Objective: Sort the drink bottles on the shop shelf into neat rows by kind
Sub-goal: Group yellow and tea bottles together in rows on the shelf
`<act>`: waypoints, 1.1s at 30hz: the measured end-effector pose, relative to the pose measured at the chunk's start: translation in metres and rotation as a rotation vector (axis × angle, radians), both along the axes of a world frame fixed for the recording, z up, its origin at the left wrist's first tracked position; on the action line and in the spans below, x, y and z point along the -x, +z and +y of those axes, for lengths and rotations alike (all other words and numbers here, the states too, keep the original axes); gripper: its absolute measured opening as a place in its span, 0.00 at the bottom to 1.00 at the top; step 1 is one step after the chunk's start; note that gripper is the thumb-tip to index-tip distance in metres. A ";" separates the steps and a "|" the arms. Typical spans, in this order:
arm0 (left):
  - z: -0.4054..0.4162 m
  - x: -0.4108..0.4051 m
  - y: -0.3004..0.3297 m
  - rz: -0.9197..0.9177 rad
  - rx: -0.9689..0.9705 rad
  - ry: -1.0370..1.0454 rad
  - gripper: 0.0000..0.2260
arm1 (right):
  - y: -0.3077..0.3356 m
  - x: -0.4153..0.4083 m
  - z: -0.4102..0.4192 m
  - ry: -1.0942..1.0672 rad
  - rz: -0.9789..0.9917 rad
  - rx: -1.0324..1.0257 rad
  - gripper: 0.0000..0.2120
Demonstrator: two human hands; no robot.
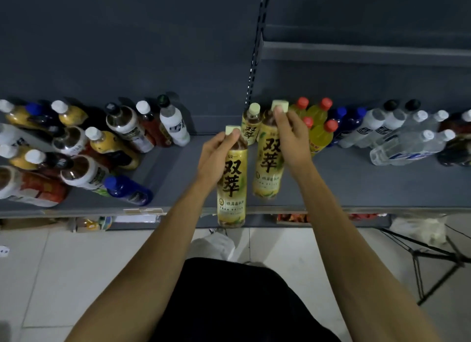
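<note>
Single head-worn wide-angle view, looking steeply down and forward from above the person's arms, close to the shelf (344, 178) that crosses mid-frame from 9 to 3 o'clock, dark back panel (127, 48) toward 12, tiled floor (63, 278) toward 6, edges bent by lens.

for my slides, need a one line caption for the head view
Left hand and right hand each hold a yellow tea bottle at the shelf.
</note>
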State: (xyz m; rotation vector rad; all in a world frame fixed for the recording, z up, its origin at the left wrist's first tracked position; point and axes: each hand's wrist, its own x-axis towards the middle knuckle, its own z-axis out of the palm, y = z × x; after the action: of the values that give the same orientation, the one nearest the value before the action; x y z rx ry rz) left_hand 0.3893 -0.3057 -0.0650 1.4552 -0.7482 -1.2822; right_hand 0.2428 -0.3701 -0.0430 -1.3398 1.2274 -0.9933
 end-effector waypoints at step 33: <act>-0.108 0.026 -0.074 -0.577 -0.091 -0.059 0.08 | -0.067 0.013 -0.107 0.439 1.409 0.236 0.16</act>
State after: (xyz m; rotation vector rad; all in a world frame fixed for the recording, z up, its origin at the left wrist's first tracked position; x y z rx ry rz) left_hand 0.3636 -0.4137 -0.1391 1.9197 -1.1240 -0.9466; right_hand 0.2302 -0.4772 -0.1101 -2.4943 1.6406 0.3044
